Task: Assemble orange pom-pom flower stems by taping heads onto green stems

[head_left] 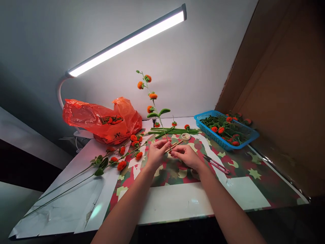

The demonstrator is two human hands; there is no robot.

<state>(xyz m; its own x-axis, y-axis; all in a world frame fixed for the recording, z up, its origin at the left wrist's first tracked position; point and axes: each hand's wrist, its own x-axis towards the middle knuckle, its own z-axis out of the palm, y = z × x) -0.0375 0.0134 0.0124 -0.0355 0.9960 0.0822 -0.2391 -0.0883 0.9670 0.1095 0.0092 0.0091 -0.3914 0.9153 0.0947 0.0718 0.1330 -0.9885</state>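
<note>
My left hand (157, 152) pinches the lower stem of an upright flower branch (153, 96) with several orange blooms and two green leaves. My right hand (186, 155) is closed at the stem's lower end, fingertips close to the left hand's. A thin tan stick (177, 144) lies behind my fingers; whether a hand touches it cannot be made out. Just beyond the hands are a roll of tape (186, 136) and a bundle of green stems (177, 131). Small single orange blooms (187, 127) rest around the bundle.
A red plastic bag (101, 122) holding orange blooms stands at the left, near finished flower branches (122, 165). Pink-handled scissors (219, 166) lie right of my right hand. A blue basket (243, 144) of flowers sits back right. A lit lamp (127, 42) hangs above.
</note>
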